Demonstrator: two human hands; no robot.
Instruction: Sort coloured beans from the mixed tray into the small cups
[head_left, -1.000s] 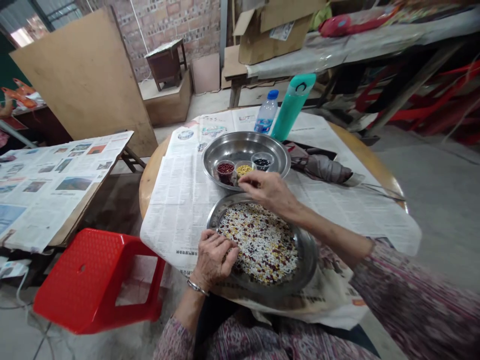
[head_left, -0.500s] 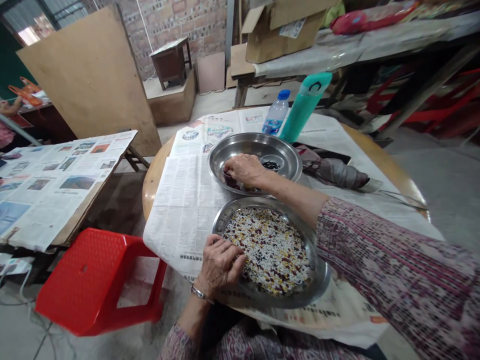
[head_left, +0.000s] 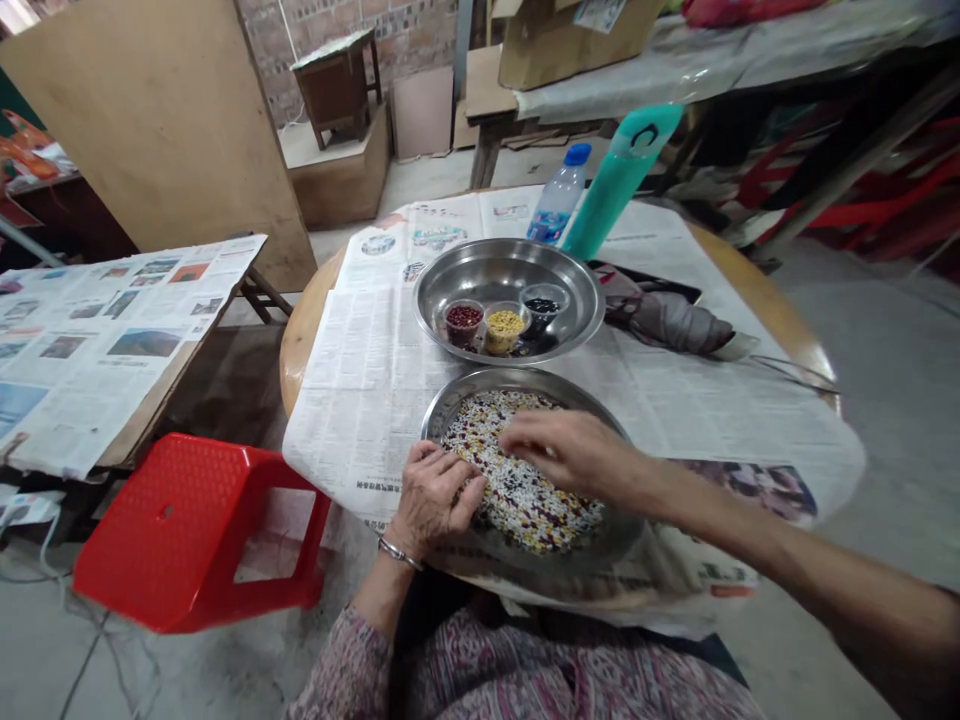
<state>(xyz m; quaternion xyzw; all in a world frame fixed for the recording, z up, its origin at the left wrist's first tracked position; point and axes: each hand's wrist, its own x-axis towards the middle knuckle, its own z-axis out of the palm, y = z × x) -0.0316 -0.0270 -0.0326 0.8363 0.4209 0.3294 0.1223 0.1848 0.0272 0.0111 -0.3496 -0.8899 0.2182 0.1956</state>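
Observation:
My left hand (head_left: 439, 500) grips the left rim of the near metal basin (head_left: 637, 535), fingers curled over the edge and thumb inside. A mix of white, yellow, dark red and black grains and beans (head_left: 517, 500) covers its bottom. Above this mix hovers my right hand (head_left: 566, 450), slightly blurred, its fingers loosely bent and the thumb apart; nothing shows in it. Behind stands a second metal basin (head_left: 499, 262). It holds a clear cup of red beans (head_left: 464, 320), a cup of yellow beans (head_left: 505, 326) and a cup of black beans (head_left: 543, 303).
Newspaper (head_left: 360, 385) covers the round table. A water bottle (head_left: 556, 195) and a teal bottle (head_left: 622, 180) stand behind the far basin. A folded grey umbrella (head_left: 671, 320) lies to the right. On the floor at left is a red stool (head_left: 165, 530), near a newspaper-covered table (head_left: 90, 370).
My right hand has come back from the red beans in the far basin to above the near basin. The cups now show in full. My left hand keeps its place on the rim.

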